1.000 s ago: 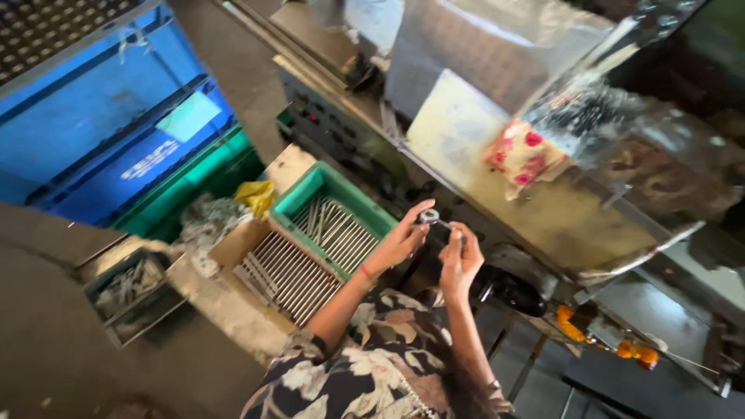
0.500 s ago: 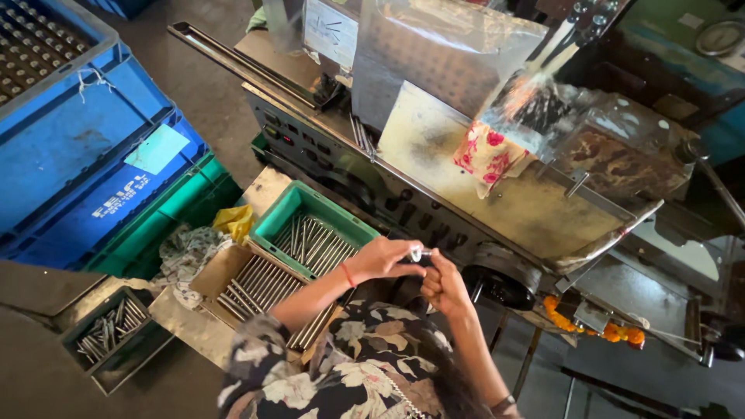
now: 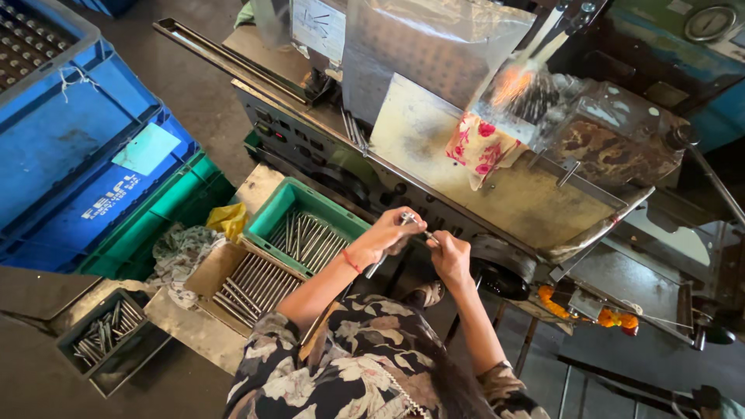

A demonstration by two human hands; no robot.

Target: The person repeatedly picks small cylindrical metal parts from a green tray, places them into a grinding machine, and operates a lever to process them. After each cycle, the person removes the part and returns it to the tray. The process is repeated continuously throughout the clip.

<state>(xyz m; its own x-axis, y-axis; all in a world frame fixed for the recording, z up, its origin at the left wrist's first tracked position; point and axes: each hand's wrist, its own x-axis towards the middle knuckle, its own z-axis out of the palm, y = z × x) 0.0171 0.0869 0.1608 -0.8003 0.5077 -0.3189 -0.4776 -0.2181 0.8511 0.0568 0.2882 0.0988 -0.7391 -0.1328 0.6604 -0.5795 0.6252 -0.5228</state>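
At the frame's centre, your left hand grips a metal rod; your right hand seemingly pinches its tip. Hold it steady, clear of the green tray.

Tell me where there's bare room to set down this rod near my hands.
Free: the metal plate right of the floral cloth. Crowded: green tray and cardboard box, both full of rods. Left hand and right hand share one rod.

Around you lies a dark, stained concrete floor. Blue crates stand stacked at your left. Ahead, daylight glares off a worn steel machine.
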